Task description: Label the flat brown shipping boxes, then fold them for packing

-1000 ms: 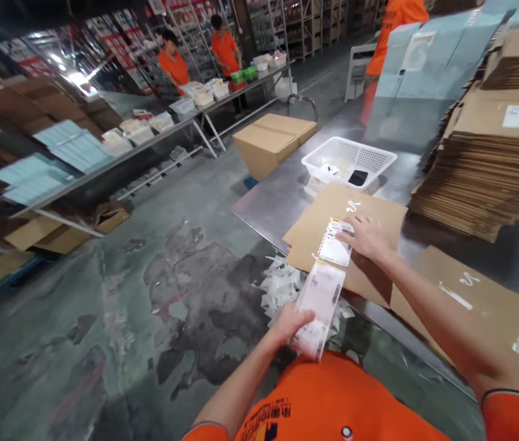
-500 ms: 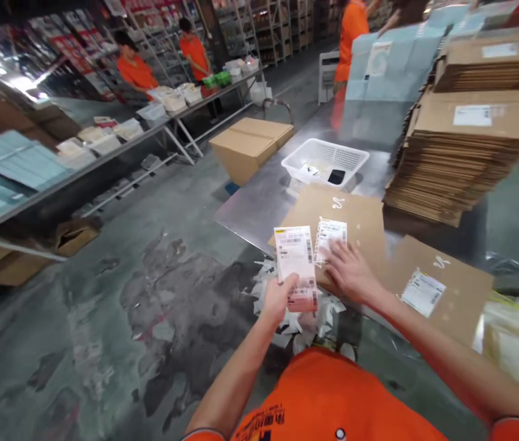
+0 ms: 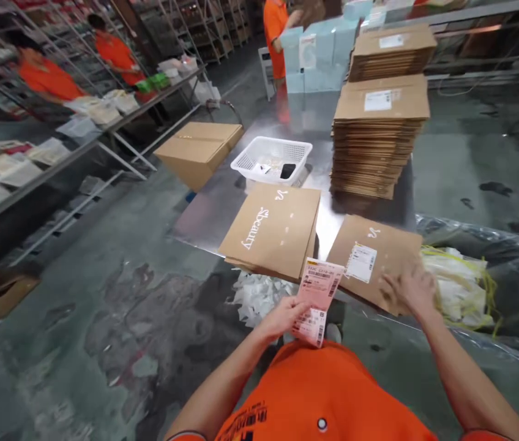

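In my left hand (image 3: 286, 315) is a small batch of printed shipping labels (image 3: 319, 291), pinched by the thumb and fingers just in front of my body. A flat cardboard carton (image 3: 365, 245) with a white label (image 3: 361, 263) stuck on it lies at the table's near right. My right hand (image 3: 410, 286), slightly blurred, rests on that carton's right part with fingers apart. Left of it is a small pile of flat cartons (image 3: 282, 229); the top one bears white "beauty" lettering and shows no label.
A white plastic basket (image 3: 271, 158) holding a dark item stands behind the cartons. Tall stacks of flat cartons (image 3: 374, 153) and light-blue boxes (image 3: 317, 58) are farther back. A plastic-lined bin (image 3: 511, 294) with white and yellow waste is at right. Co-workers in orange stand beyond.
The labelled carton from the left pile now lies on the right one, uncovering the lettered carton. My right hand has moved right with it. The view has turned right; my left hand keeps the labels.
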